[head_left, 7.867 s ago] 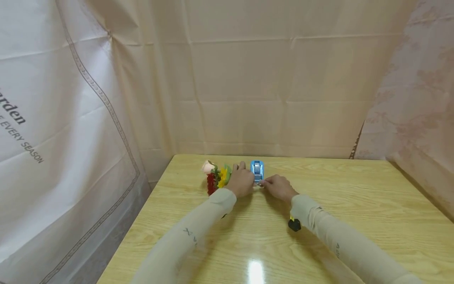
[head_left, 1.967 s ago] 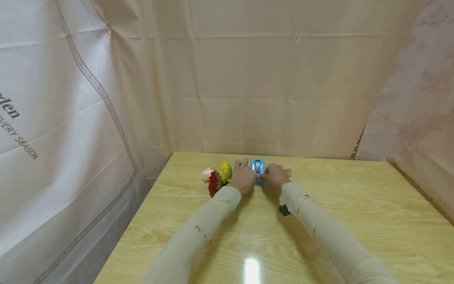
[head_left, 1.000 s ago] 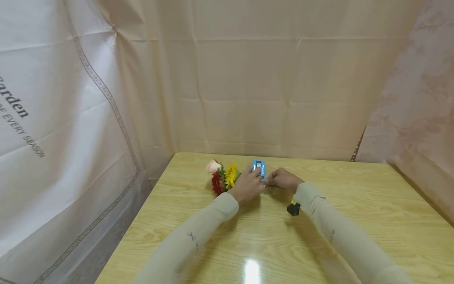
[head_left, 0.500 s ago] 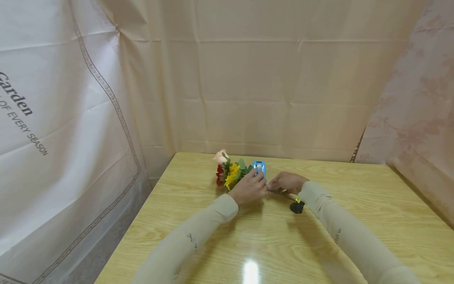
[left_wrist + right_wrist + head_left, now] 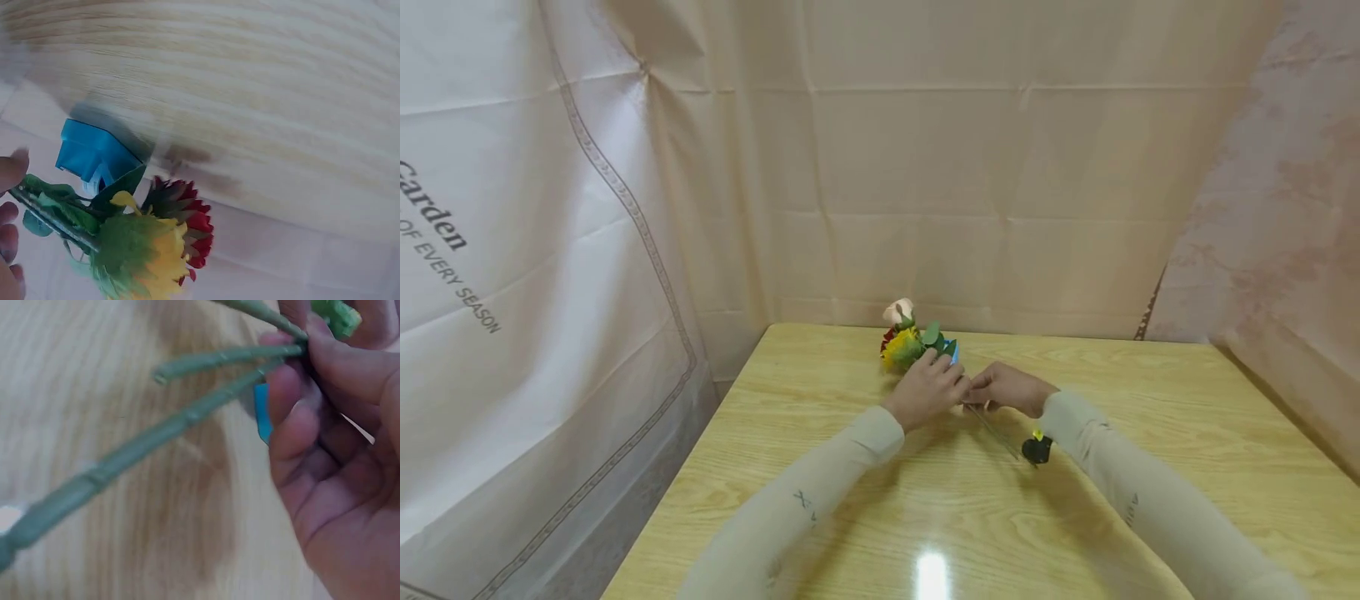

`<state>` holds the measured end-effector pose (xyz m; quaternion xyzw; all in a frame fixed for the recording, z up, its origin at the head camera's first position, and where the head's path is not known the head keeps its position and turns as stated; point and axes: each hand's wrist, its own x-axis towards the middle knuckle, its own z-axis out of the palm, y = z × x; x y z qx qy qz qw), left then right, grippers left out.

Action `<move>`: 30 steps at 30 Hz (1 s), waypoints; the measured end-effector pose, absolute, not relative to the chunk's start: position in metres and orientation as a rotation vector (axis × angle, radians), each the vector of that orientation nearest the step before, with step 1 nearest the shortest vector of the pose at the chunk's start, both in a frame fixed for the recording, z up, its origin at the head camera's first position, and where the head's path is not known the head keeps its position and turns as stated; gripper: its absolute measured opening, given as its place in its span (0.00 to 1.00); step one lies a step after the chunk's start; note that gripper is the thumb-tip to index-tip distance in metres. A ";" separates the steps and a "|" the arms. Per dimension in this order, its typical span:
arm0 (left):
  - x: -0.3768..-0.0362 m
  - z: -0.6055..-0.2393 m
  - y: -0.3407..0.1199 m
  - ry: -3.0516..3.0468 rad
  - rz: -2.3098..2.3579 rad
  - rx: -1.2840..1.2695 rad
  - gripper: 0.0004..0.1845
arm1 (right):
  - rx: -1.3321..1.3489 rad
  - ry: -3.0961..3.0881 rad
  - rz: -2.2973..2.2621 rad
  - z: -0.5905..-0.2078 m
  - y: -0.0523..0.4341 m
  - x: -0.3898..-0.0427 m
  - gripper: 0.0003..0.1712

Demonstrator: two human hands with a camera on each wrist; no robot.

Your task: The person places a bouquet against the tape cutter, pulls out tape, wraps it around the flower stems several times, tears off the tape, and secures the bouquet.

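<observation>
Bench first: near its far edge the left hand and right hand both pinch the fake-flower bunch by its stems. Looks light, wiry, top-heavy, so gripping stems below the blooms seems safest.

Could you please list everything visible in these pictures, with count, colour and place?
Flower bunch: one; pink, red and yellow heads, green leaves; lifted over the table's far middle.
Stems: three show in the right wrist view, green, held at both hands.
Tape dispenser: one, blue, on the table behind the flowers.
Small black object: one, with a yellow spot, by the right forearm.
Table: one, light wood.
Cloth backdrop: beige, pale printed panels at the sides.
Left hand: grips the stems.
Right hand: pinches the stems.
</observation>
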<state>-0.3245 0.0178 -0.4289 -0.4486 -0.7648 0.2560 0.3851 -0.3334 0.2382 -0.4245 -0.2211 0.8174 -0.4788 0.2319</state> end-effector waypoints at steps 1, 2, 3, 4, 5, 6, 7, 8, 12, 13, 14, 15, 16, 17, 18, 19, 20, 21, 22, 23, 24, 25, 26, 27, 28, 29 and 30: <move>-0.324 -0.428 0.017 -1.979 0.633 -1.139 0.11 | -0.604 2.263 -1.333 -0.426 0.239 -0.332 0.18; -0.324 -0.427 0.017 -2.006 0.612 -1.133 0.11 | -0.595 2.277 -1.345 -0.427 0.239 -0.331 0.18; -0.323 -0.426 0.016 -2.036 0.589 -1.132 0.12 | -0.586 2.290 -1.358 -0.428 0.239 -0.330 0.18; -0.323 -0.426 0.016 -2.067 0.564 -1.134 0.13 | -0.577 2.306 -1.364 -0.428 0.239 -0.328 0.18; -0.322 -0.426 0.015 -2.096 0.540 -1.138 0.14 | -0.572 2.326 -1.363 -0.429 0.240 -0.327 0.18; -0.322 -0.426 0.013 -2.127 0.515 -1.142 0.15 | -0.559 2.348 -1.360 -0.428 0.239 -0.325 0.18; -0.322 -0.426 0.012 -2.157 0.491 -1.141 0.16 | -0.547 2.370 -1.356 -0.427 0.239 -0.323 0.18; -0.322 -0.426 0.011 -2.192 0.459 -1.139 0.16 | -0.537 2.387 -1.355 -0.426 0.239 -0.322 0.18; -0.321 -0.429 0.007 -2.337 0.254 -1.136 0.14 | -0.501 2.449 -1.363 -0.421 0.237 -0.315 0.18; -0.321 -0.430 0.006 -2.365 0.190 -1.134 0.13 | -0.493 2.463 -1.368 -0.420 0.237 -0.313 0.18; -0.321 -0.431 0.005 -2.387 0.129 -1.132 0.12 | -0.484 2.475 -1.376 -0.419 0.237 -0.312 0.18; -0.321 -0.432 0.004 -2.402 0.080 -1.131 0.12 | -0.470 2.491 -1.382 -0.419 0.237 -0.311 0.18; -0.321 -0.432 0.002 -2.408 0.035 -1.130 0.12 | -0.456 2.505 -1.388 -0.419 0.238 -0.310 0.17; -0.321 -0.433 0.001 -2.413 -0.002 -1.126 0.12 | -0.442 2.522 -1.391 -0.419 0.238 -0.309 0.17; -0.322 -0.434 -0.001 -2.414 -0.024 -1.121 0.13 | -0.428 2.535 -1.396 -0.419 0.239 -0.308 0.17; -0.322 -0.434 -0.003 -2.421 -0.042 -1.111 0.14 | -0.418 2.548 -1.397 -0.418 0.238 -0.307 0.16; -0.322 -0.435 -0.006 -2.427 -0.061 -1.101 0.14 | -0.411 2.561 -1.396 -0.418 0.238 -0.307 0.16; -0.322 -0.435 -0.008 -2.434 -0.078 -1.091 0.15 | -0.408 2.573 -1.393 -0.418 0.238 -0.306 0.16; -0.322 -0.435 -0.010 -2.448 -0.098 -1.085 0.16 | -0.401 2.583 -1.393 -0.417 0.238 -0.305 0.16; -0.322 -0.435 -0.012 -2.470 -0.129 -1.080 0.17 | -0.392 2.594 -1.392 -0.417 0.238 -0.305 0.16; -0.322 -0.436 -0.014 -2.493 -0.161 -1.080 0.17 | -0.383 2.599 -1.393 -0.417 0.239 -0.304 0.16; -0.321 -0.436 -0.016 -2.519 -0.198 -1.087 0.18 | -0.379 2.604 -1.393 -0.417 0.239 -0.304 0.16; -0.321 -0.436 -0.018 -2.539 -0.240 -1.104 0.19 | -0.370 2.608 -1.394 -0.416 0.240 -0.303 0.16; -0.320 -0.436 -0.019 -2.556 -0.274 -1.125 0.19 | -0.363 2.613 -1.393 -0.417 0.240 -0.303 0.16; -0.319 -0.436 -0.020 -2.568 -0.305 -1.151 0.20 | -0.346 2.618 -1.396 -0.417 0.241 -0.303 0.16; -0.318 -0.436 -0.020 -2.567 -0.323 -1.182 0.20 | -0.339 2.625 -1.394 -0.417 0.242 -0.302 0.16; -0.317 -0.435 -0.020 -2.564 -0.324 -1.214 0.20 | -0.324 2.629 -1.397 -0.418 0.243 -0.302 0.16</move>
